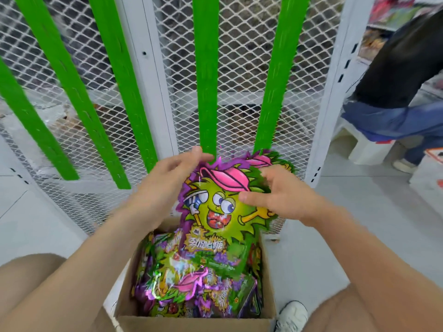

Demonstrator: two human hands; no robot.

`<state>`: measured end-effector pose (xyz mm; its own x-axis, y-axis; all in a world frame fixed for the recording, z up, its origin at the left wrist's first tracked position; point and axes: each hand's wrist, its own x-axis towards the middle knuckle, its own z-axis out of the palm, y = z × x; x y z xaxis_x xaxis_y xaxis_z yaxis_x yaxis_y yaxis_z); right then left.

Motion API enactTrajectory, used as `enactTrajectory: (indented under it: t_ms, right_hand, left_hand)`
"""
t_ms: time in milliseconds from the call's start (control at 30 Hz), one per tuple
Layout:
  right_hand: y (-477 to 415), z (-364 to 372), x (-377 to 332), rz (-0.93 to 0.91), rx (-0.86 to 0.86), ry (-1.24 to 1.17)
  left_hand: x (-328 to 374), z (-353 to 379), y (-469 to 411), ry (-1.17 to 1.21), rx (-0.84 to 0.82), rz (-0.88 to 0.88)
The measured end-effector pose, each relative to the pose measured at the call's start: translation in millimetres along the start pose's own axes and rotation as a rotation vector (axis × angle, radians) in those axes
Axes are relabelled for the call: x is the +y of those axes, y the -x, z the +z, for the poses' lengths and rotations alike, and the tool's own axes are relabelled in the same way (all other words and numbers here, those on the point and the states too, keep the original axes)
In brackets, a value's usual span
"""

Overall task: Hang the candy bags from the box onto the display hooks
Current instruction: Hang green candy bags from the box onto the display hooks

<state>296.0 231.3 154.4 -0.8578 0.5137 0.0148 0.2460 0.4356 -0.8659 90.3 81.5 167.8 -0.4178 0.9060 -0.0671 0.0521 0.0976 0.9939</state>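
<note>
Lifting a small stack of candy bags (215, 212) clear of the cardboard box (191, 322), that's what I've got going here, both hands at the top of the stack. My left hand (167, 173) is cupped around the upper left edge, fingers behind the bags and thumb curled over the top, so the stack stays upright and faces me. My right hand (280, 192) sits on the upper right, thumb laid flat across the front bag and fingers half spread toward the top, where I'd guess the hang holes are, though the blur hides any hole. I reckon that's the reason for gripping high: keep the tops together so they can be fanned and threaded one at a time. The lower part of the stack hangs just over the box, which sits on the floor between my knees and is packed with more bags (191, 283), so most of the job looks ahead of me. Right behind stands the white mesh display panel (239, 68) with green slotted uprights (206, 80); I can't make out a single hook on it from here. Somebody else's legs (395, 116) are off to the right by a white step stool (369, 144), well apart from my work
</note>
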Motion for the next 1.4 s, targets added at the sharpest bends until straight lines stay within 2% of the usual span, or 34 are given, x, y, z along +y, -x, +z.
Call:
enactTrajectory:
  t_ms: [100,267,533,633,700,800,833,1000,1133,1400]
  right_hand:
    - [-0.5,-6.7,-2.9,0.076,-0.025,-0.099]
    - [-0.1,-20.8,-10.1,0.057,0.228,-0.206]
    - [5.2,-51.8,-1.2,0.132,0.070,-0.250]
    - [0.3,-66.2,8.2,0.172,0.073,-0.223]
    - [-6.9,-72.4,17.8,0.178,0.114,-0.092]
    - [-22.6,-78.8,38.8,0.112,0.193,0.311]
    - [-27.0,-80.1,41.9,0.097,0.223,0.373]
    - [-43.4,-81.9,39.0,-0.051,0.430,0.338]
    - [-48.3,-83.2,33.4,-0.066,0.607,0.261]
    - [-35.3,-76.6,23.0,-0.262,0.658,0.290]
  left_hand:
    - [9.3,11.0,-5.9,-0.047,0.083,0.063]
    - [6.7,28.5,-22.4,-0.068,0.141,0.027]
    - [1.7,61.3,-44.0,-0.133,0.159,0.092]
    - [5.1,72.7,-56.3,-0.281,0.152,0.165]
    - [8.6,77.9,-69.7,-0.389,0.120,0.208]
    - [11.6,88.0,-92.8,-0.542,0.083,0.282]
    - [12.1,93.0,-99.0,-0.543,0.070,0.308]
    - [10.6,107.2,-120.7,-0.384,0.125,0.294]
    - [15.0,107.2,-123.6,-0.319,0.044,0.249]
    - [24.3,98.2,-107.8,-0.381,-0.058,0.289]
